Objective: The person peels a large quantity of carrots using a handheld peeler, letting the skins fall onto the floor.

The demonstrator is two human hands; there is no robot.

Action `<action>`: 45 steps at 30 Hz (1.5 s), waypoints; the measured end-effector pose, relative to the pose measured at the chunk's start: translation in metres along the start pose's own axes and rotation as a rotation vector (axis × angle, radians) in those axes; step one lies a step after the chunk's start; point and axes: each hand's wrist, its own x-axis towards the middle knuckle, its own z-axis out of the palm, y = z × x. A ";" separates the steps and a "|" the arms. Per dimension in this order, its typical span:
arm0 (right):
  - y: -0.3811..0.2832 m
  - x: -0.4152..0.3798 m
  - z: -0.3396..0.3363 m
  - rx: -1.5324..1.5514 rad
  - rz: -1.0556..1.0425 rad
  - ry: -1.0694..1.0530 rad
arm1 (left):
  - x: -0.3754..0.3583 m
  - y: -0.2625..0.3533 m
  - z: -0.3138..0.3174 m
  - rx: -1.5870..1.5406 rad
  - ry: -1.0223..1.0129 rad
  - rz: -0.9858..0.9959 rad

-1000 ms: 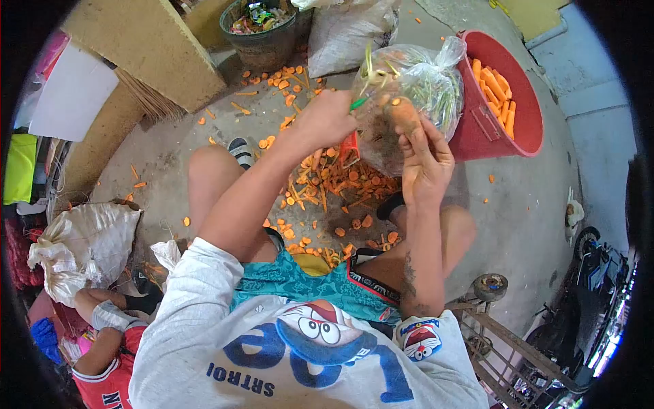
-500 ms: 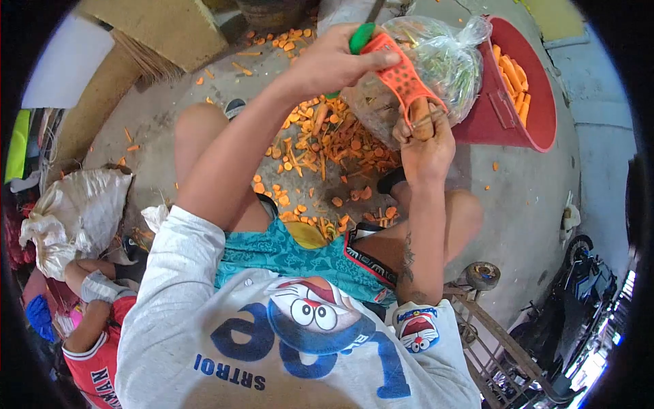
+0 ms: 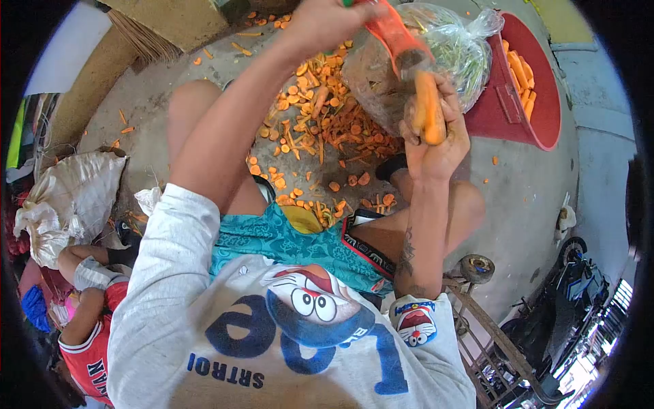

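Observation:
My left hand (image 3: 334, 24), near the top edge, is closed around an orange peeler (image 3: 392, 34). Some of the peeler's green handle shows by the fingers. Its wide blade end reaches down to the upper tip of a carrot (image 3: 430, 112). That carrot stands nearly upright in my right hand (image 3: 441, 146), with the fingers curled around it. Bright orange flesh shows along its front side. Below and left of the hands lies a pile of carrot peels and cut ends (image 3: 330, 109) on the floor. My bent legs are on either side of the pile.
A knotted clear plastic bag (image 3: 449, 48) of green and brown scraps sits behind my right hand. Beside it, a red tub (image 3: 497, 109) holds peeled carrots. A white sack (image 3: 71, 198) and another person (image 3: 92, 334) are at left. A metal cart (image 3: 497, 341) stands lower right.
My left hand and the peeler have moved up, out toward the carrot's far tip. The carrot has tilted more upright, showing its orange side, and my right hand has shifted slightly right and down.

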 end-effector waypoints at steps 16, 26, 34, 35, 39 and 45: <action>0.003 -0.002 0.005 0.087 0.023 -0.012 | -0.031 0.007 0.034 0.004 0.053 0.141; 0.000 0.003 -0.008 0.166 0.044 -0.252 | -0.024 -0.002 0.028 -0.057 0.004 0.055; -0.001 -0.002 -0.014 0.168 0.030 -0.199 | -0.006 0.015 0.002 -0.086 0.126 0.032; -0.001 0.000 -0.018 0.179 0.061 -0.265 | -0.011 0.013 0.008 -0.083 0.126 0.043; 0.000 0.001 0.027 0.045 -0.071 0.255 | -0.037 0.025 0.027 -0.078 -0.184 0.047; -0.003 -0.006 -0.004 0.039 0.043 -0.110 | -0.008 0.009 0.003 -0.123 0.149 0.024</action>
